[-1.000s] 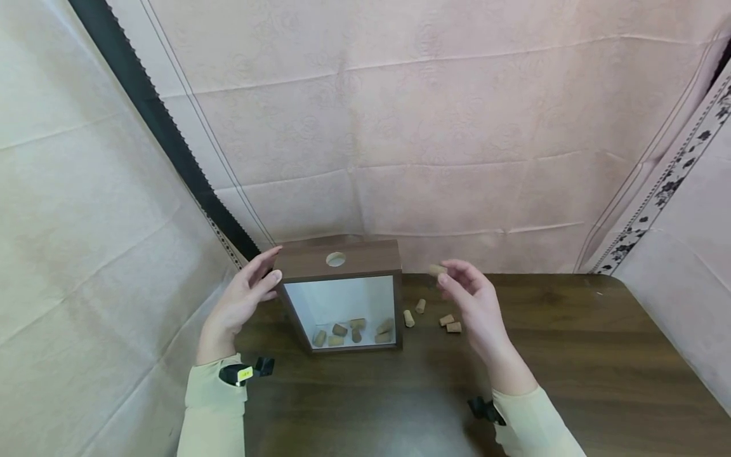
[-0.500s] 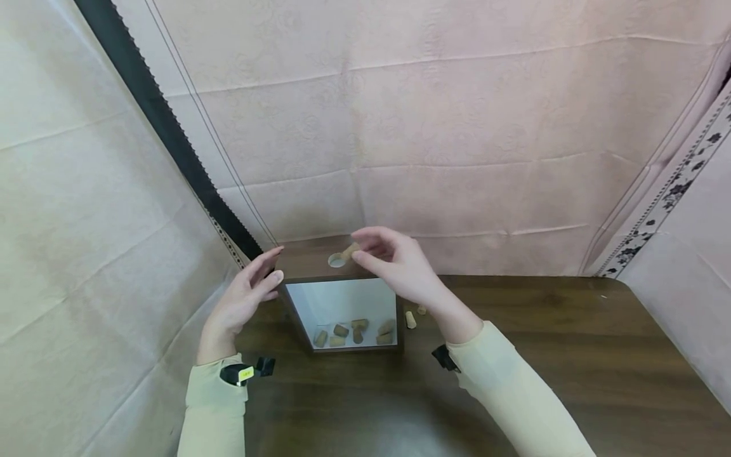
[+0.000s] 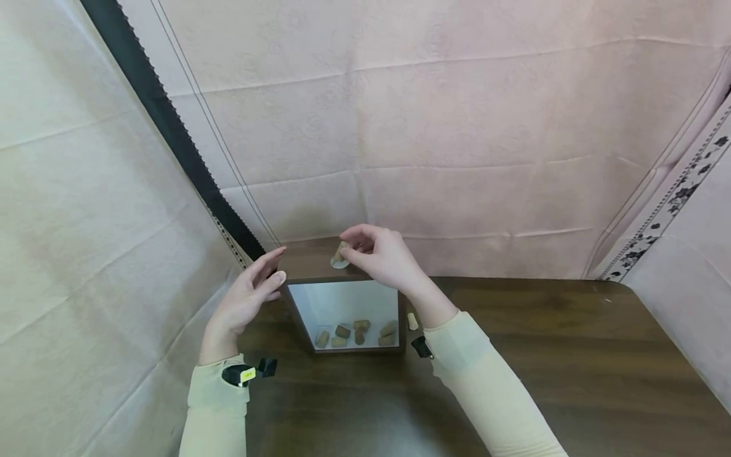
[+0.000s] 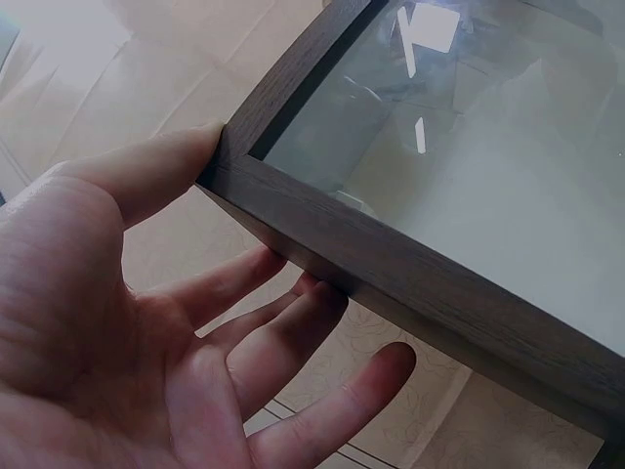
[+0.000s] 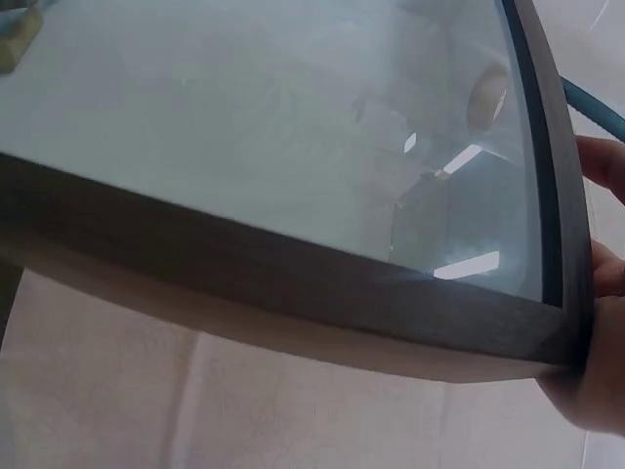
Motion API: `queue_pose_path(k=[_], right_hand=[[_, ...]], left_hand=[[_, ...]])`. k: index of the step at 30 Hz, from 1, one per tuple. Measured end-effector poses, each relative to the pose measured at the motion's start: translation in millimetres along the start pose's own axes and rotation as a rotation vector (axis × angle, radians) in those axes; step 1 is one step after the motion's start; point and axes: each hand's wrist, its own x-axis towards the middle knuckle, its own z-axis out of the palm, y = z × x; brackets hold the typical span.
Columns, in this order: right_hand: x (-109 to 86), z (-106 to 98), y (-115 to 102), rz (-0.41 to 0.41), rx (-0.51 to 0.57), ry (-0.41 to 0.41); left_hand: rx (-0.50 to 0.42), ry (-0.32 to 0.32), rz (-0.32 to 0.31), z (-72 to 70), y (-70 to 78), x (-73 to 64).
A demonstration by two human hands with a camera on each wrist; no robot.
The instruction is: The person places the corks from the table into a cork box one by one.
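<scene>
A brown box (image 3: pixel 305 261) with a glass front stands upright on the table, a round hole (image 3: pixel 338 264) in its top. Several corks (image 3: pixel 342 331) lie inside on its floor. At the box's left side, my left hand (image 3: pixel 237 304) touches the upper front corner with the thumb, other fingers spread along the side; the left wrist view shows fingertips (image 4: pixel 327 298) against the frame. My right hand (image 3: pixel 385 257) pinches a cork (image 3: pixel 340 251) between thumb and fingers, tilted over the hole. Whether the cork has entered the hole cannot be told.
One loose cork (image 3: pixel 412 322) lies on the dark wooden table (image 3: pixel 542 343), just right of the box; the right forearm covers the table behind it. Pale cloth (image 3: pixel 457 127) hangs behind and on both sides.
My right hand has carried the cork from the right of the box leftward to the hole in its top, tipping it more upright. My left hand has stayed at the box's side.
</scene>
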Motion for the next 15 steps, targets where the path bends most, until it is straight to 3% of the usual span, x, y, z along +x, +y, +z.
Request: queue_pose_path(k=[15], right_hand=[[-4.6,2.6,0.8,-0.042,-0.054,-0.047]], left_hand=[[0.015,0.025,-0.007,1.1,-7.2,2.4]])
